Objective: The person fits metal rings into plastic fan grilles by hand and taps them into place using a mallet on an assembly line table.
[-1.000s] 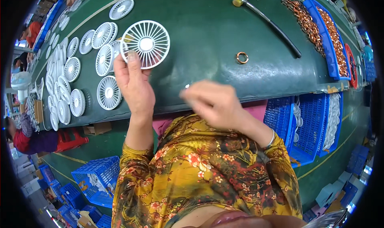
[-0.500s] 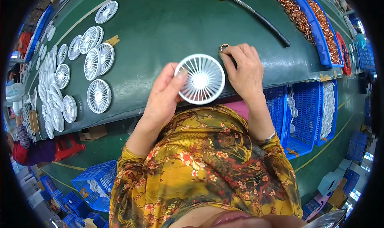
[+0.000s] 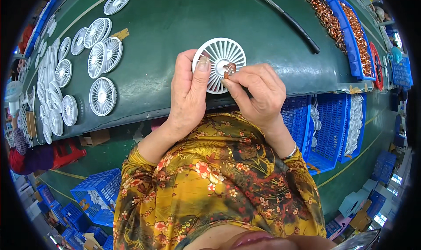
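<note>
My left hand point(image 3: 191, 85) grips a white round fan grille point(image 3: 228, 49) by its left rim, thumb on the face. The grille is tilted up, its spokes running out from a solid hub. Between thumb and fingertips, my right hand point(image 3: 259, 86) pinches a small copper-coloured ring point(image 3: 229, 69) right in front of the hub. Whether the ring touches the hub I cannot tell. Several more white grilles point(image 3: 103, 96) lie and lean on the green table point(image 3: 162, 26) to the left.
A mallet point(image 3: 287, 17) with a black handle lies at the back. Right of it, loose copper rings point(image 3: 323, 17) lie beside a blue tray point(image 3: 345, 37) full of them. Blue crates point(image 3: 326, 133) with white parts stand below the right table edge. Another crate point(image 3: 97, 188) is on the floor left.
My right hand has moved left from the table with the ring, bringing it to the grille's hub. The grille, still in my left hand, has shifted slightly away from my body.
</note>
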{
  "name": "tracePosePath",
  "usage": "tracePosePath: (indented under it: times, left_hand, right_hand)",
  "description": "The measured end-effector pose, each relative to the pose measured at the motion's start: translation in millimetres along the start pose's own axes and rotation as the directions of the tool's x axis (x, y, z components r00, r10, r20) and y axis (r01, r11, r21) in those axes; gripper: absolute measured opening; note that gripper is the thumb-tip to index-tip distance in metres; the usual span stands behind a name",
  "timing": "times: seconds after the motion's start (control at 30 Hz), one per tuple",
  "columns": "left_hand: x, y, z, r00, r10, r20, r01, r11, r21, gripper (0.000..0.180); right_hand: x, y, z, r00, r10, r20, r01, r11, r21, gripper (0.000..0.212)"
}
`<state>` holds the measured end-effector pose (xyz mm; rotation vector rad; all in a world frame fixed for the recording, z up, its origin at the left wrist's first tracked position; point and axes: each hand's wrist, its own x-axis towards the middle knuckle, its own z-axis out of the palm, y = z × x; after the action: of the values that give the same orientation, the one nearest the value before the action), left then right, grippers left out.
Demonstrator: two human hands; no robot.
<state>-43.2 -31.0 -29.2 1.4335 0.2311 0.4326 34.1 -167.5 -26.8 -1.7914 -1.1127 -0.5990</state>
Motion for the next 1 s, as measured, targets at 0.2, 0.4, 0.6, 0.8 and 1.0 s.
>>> tracePosePath:
  times: [0.2, 0.4, 0.6, 0.8, 1.0]
  left_hand:
    - [-5, -8, 10, 0.994, 0.105, -0.042, -0.099, 0.988, 0.122, 0.026]
    - [-10, -17, 10, 0.998, 0.058, 0.030, -0.059, 0.998, 0.039, 0.026]
    - [-7, -18, 17, 0.998, 0.067, 0.004, -0.067, 0.993, -0.096, 0.029]
    - [-7, -8, 19, 1.000, -0.009, -0.013, 0.004, 0.944, -0.330, 0.030]
    - [-11, -23, 12, 0.973, 0.229, -0.012, -0.229, 0.973, 0.034, 0.031]
  right_hand:
    - [1, -3, 10, 0.997, 0.067, 0.025, -0.064, 0.994, -0.093, 0.013]
    - [0, -1, 18, 0.993, 0.118, -0.003, -0.117, 0.983, -0.138, 0.010]
    - [-3, -3, 28, 0.982, 0.137, -0.133, -0.153, 0.981, -0.117, 0.012]
    - [-5, -4, 28, 0.987, 0.075, -0.144, -0.098, 0.983, -0.157, 0.012]
    - [-5, -7, 24, 0.973, 0.225, -0.043, -0.226, 0.974, -0.026, 0.014]
